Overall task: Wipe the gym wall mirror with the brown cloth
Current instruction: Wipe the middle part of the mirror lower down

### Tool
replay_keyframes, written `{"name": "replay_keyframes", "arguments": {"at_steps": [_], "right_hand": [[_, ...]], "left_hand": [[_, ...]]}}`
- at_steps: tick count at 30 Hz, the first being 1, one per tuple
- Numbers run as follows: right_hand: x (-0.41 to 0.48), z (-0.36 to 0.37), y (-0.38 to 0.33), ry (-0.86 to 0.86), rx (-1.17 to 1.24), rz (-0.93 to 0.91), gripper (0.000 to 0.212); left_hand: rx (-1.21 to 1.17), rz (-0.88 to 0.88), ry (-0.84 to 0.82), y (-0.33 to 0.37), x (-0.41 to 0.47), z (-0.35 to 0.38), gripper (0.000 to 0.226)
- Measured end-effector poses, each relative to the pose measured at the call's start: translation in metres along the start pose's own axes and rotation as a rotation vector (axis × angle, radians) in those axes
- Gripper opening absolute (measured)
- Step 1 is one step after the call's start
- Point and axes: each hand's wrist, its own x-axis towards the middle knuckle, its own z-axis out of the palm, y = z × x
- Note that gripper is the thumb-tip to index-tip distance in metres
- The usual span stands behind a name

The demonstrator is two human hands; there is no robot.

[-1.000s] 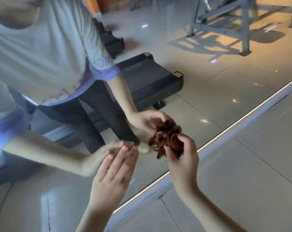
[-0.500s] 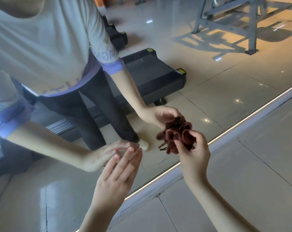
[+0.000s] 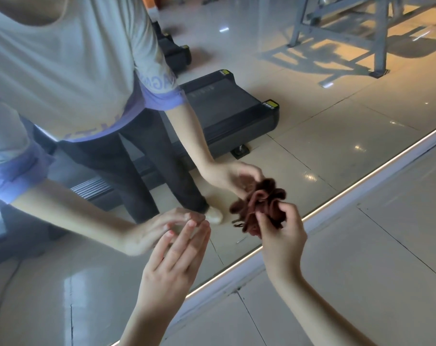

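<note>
your right hand (image 3: 282, 243) pinches brown cloth (image 3: 259, 206) bunched low against mirror (image 3: 312, 108), fingers (image 3: 290, 213) clamped on it so folds make wiping pad; your left hand (image 3: 172, 265) fingers straight, tips at mirror, likely steadying you

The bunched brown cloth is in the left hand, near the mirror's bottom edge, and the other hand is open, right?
No. The head view shows the right hand gripping the bunched brown cloth near the mirror's bottom edge; the open one is the left hand.
</note>
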Motion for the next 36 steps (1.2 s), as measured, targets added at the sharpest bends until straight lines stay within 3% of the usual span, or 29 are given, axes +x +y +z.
{"name": "replay_keyframes", "arguments": {"at_steps": [3,8,13,18,24,29,34,36], "right_hand": [[-0.005,-0.005,-0.001,-0.158,0.011,-0.102,0.032],[0.02,-0.007,0.001,0.148,0.056,0.236,0.02],[-0.003,-0.005,-0.011,-0.096,0.071,0.05,0.027],[0.029,-0.01,-0.005,0.14,0.075,0.248,0.02],[-0.009,-0.003,-0.006,-0.151,0.056,0.119,0.035],[0.01,-0.002,-0.009,0.062,0.142,0.246,0.026],[-0.006,-0.001,-0.006,-0.138,0.189,0.263,0.032],[0.015,-0.008,-0.008,-0.04,0.203,0.243,0.032]], "left_hand": [[-0.002,-0.018,-0.011,0.001,0.002,-0.001,0.039],[-0.013,-0.027,-0.027,0.002,0.002,-0.002,0.041],[0.0,-0.026,-0.039,0.004,0.003,0.0,0.04],[0.012,-0.001,-0.047,0.003,0.004,-0.001,0.044],[0.062,-0.004,-0.041,0.004,0.003,0.003,0.048],[0.038,0.009,-0.073,0.003,0.006,-0.003,0.047],[0.076,-0.016,-0.083,0.007,0.007,-0.003,0.051],[0.075,-0.034,-0.077,0.011,0.009,-0.003,0.053]]}}
